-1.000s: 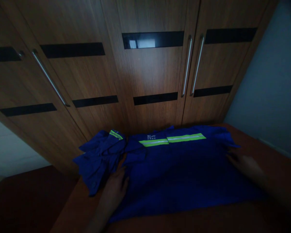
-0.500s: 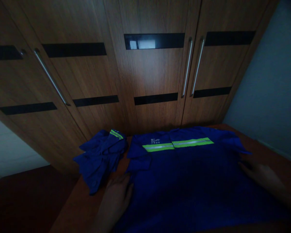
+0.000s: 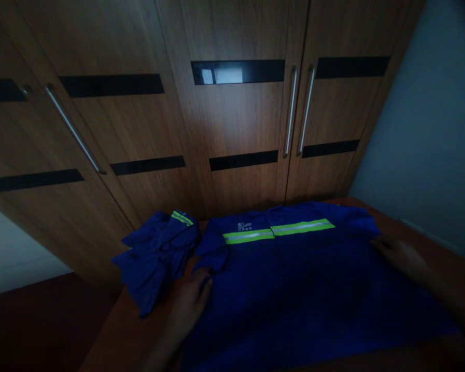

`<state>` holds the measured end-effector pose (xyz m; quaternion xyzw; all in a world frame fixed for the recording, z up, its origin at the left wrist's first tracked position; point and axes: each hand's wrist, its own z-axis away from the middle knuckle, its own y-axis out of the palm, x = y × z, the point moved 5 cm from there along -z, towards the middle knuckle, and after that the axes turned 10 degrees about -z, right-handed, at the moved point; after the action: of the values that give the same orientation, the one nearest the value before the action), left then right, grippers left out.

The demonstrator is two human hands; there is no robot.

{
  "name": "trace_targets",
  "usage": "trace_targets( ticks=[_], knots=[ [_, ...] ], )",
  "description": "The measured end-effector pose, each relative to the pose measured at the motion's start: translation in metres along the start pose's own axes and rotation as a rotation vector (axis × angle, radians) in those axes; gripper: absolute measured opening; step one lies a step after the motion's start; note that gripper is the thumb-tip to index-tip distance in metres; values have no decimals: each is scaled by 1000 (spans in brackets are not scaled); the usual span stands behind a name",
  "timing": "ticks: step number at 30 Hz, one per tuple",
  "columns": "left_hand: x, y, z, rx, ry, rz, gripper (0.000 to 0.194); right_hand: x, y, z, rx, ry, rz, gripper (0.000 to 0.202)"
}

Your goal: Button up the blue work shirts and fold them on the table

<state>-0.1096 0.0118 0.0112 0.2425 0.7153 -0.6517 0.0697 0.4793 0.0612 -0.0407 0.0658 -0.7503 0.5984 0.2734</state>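
A blue work jacket (image 3: 287, 279) with a yellow-green reflective stripe and a small white print on the chest lies spread front up on the reddish-brown surface. At its left edge, just below the sleeve, my left hand (image 3: 194, 297) has its fingers curled against the cloth. My right hand (image 3: 399, 253) pinches the jacket by the sleeve on the right side. Dim light hides the exact fingertip contact. Left of the jacket lies a crumpled blue garment (image 3: 158, 258) with a similar stripe, touched by neither hand.
Behind the jacket stands a wooden wardrobe (image 3: 240, 119) with dark inlaid strips and long metal handles (image 3: 290, 111). A pale wall (image 3: 426, 150) closes off the right side. The reddish-brown surface (image 3: 112, 330) ends at the lower left above a darker area.
The right sleeve's end has drawn inward, with my right hand up and left beside it. My left hand has moved slightly up at the left sleeve. The view has shifted a little.
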Motion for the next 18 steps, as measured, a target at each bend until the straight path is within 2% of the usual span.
trace_targets(
  ticks=[3, 8, 11, 14, 18],
  knots=[
    [4, -2, 3, -26, 12, -153, 31, 0, 11, 6, 88, 3, 61, 36],
    [11, -3, 5, -67, -13, -263, 27, 2, 21, 18, 54, 40, 159, 39],
    [13, -4, 4, -84, -50, -283, 27, 7, 17, 18, 65, 15, 159, 42],
    [15, -5, 2, -97, -82, -304, 28, 13, 5, 14, 62, 61, 195, 43],
    [21, -5, 1, -105, -125, -278, 33, 23, -5, 12, -23, 65, 203, 55]
  ],
)
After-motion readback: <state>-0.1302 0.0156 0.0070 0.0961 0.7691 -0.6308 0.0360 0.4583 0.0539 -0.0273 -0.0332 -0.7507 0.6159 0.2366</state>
